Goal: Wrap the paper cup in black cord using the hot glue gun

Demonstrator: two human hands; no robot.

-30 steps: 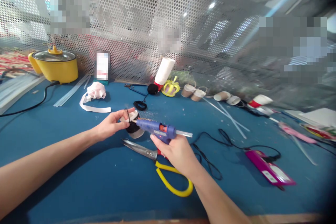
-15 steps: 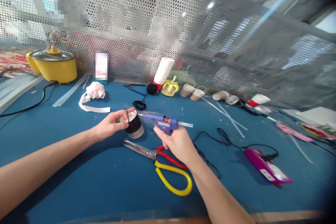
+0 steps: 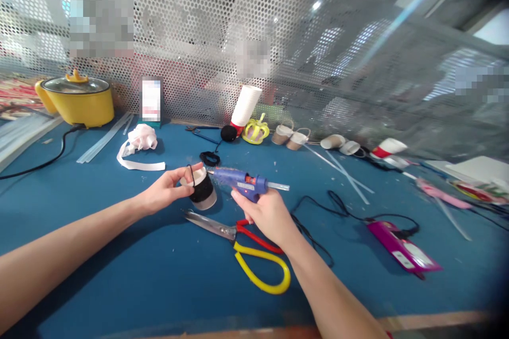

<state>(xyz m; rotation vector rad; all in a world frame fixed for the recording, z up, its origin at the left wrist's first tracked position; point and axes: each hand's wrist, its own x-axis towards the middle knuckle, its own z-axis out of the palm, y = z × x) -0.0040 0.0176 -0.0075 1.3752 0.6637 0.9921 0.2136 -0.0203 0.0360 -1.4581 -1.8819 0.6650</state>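
Observation:
My left hand is closed on a small white paper cup, its fingers at the rim. A black band runs around the cup, and a thin black cord loops up by my fingertips. My right hand grips a blue hot glue gun, with a clear glue stick poking out of its back. The nozzle points left and meets the cup near its rim; whether it touches I cannot tell. Just below both hands lie large scissors with one red and one yellow handle.
Behind the hands are a coil of black cord, stacked paper cups and a yellow crown-like piece. White ribbon and a yellow electric pot stand left. A purple power strip lies right, with cables. A perforated screen closes the back.
The whole view has shifted very slightly. Both hands, the cup and the glue gun keep the same positions relative to each other.

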